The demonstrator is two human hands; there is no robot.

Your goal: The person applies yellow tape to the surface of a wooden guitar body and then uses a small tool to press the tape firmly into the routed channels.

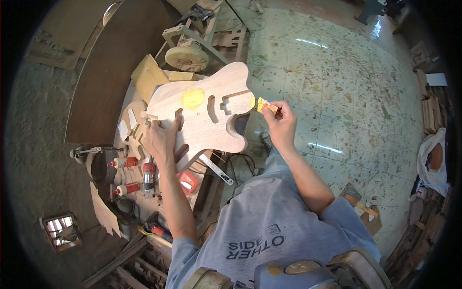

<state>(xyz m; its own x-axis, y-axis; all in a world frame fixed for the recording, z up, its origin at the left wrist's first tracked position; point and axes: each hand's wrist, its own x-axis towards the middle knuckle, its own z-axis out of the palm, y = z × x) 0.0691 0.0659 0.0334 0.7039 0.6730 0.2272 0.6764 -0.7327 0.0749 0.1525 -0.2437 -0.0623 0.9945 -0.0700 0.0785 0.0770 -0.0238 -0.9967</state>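
A bare-wood electric guitar body [209,130] with routed cavities and curved horns is tilted in front of me, above the cluttered bench. One yellow patch [193,98] lies on its face, and a smaller yellow smear [252,101] sits at its right edge. My left hand [160,138] is closed on the body's left end, thumb side over the face near a slot. In my right hand [280,121], thumb and fingers pinch a small red and yellow piece [267,107], yellow at its tip, just right of the smeared edge. Its exact kind is unclear.
On the bench at left are red-and-white bottles [126,163], a red and grey power tool [149,176], a guitar-shaped wooden piece [136,127] and a metal ruler [216,168]. A round buffing wheel [186,59] stands beyond the body. Tiled floor [337,96] extends to the right.
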